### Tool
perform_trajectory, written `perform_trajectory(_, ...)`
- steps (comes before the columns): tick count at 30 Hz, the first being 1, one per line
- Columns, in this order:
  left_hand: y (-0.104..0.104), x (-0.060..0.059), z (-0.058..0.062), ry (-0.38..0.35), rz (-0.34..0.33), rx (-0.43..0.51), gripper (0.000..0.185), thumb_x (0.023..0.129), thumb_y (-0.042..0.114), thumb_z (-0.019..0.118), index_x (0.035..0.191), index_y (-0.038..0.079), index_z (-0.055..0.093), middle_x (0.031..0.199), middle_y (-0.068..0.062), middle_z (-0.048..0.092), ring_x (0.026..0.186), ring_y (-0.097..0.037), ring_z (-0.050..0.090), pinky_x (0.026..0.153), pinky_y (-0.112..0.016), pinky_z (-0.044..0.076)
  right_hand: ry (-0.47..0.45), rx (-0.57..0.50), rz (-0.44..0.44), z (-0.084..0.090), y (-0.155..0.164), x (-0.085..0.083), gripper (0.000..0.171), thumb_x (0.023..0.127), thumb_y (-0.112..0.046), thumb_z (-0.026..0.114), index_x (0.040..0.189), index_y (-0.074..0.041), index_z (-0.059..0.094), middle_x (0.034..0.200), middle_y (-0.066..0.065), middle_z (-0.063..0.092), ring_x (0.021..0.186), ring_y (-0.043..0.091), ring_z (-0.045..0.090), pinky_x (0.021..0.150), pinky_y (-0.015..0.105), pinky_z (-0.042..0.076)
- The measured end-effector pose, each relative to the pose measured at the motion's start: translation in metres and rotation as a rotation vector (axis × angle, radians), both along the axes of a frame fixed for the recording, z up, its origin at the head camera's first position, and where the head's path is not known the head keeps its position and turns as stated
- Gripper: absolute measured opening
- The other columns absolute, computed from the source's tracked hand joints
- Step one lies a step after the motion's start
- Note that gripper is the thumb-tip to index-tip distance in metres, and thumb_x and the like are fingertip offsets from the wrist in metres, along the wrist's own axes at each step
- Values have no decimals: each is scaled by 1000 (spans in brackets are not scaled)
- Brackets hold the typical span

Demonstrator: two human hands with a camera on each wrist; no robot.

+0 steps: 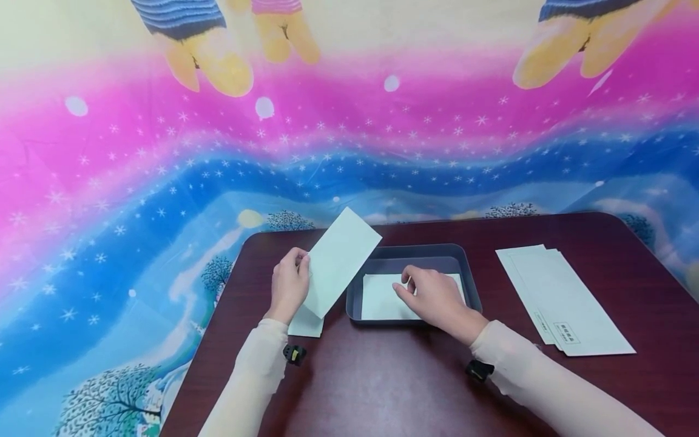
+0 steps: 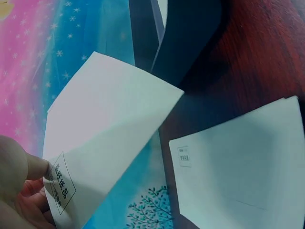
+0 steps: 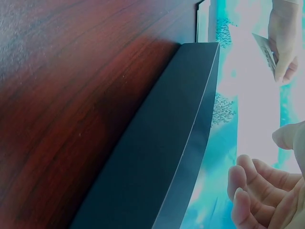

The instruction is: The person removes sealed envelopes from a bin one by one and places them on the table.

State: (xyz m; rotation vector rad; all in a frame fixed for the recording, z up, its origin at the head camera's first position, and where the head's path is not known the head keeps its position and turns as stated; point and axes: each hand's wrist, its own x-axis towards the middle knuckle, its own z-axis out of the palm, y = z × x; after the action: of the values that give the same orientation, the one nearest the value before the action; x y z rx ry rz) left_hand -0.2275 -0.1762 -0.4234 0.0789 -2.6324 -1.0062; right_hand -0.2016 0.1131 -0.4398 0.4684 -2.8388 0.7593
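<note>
Holding envelope, reaching into tray

Left hand (image 1: 288, 284) pinches a pale envelope (image 1: 340, 261) by its edge, raised above the table (image 1: 382, 376). Right hand (image 1: 431, 297), fingers curled, pinches the white paper (image 1: 377, 297) inside the grey tray (image 1: 472, 279). Envelope stack (image 1: 565, 300) lies well right.

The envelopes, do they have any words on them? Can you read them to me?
Held envelope in the left hand: a boxed stamp of dark characters near the corner, too blurred to read.
Envelope on the table: a small printed box, too small to read.
Stack of envelopes on the right: a boxed stamp, too small to read.
Paper in the tray: no text visible.
</note>
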Motion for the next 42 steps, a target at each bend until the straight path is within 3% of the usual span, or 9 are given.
perform_trajectory(12, -17, 5, -9, -13, 29, 25, 18, 106, 20, 52, 107, 8, 66, 96, -12, 73, 81, -28, 64, 77, -43, 49, 14, 5, 26, -3, -19, 3, 21, 94, -37, 68, 92, -16, 67, 65, -10, 57, 50, 5, 44, 47, 26, 37)
perform_trajectory(27, -38, 13, -22, -7, 49, 34, 20, 106, 20, 51, 103, 7, 66, 86, -12, 72, 69, -23, 59, 67, -34, 46, 10, 30, 37, -4, -29, 8, 21, 93, -37, 69, 90, -16, 66, 64, -11, 56, 53, 5, 45, 48, 28, 37)
perform_trajectory(42, -49, 22, -38, -76, 61, 2, 22, 106, 19, 50, 106, 5, 66, 88, -14, 71, 67, -22, 60, 62, -34, 47, 3, 48, 68, -9, -41, 13, 20, 93, -36, 69, 90, -16, 67, 59, -12, 52, 51, 4, 43, 46, 26, 36)
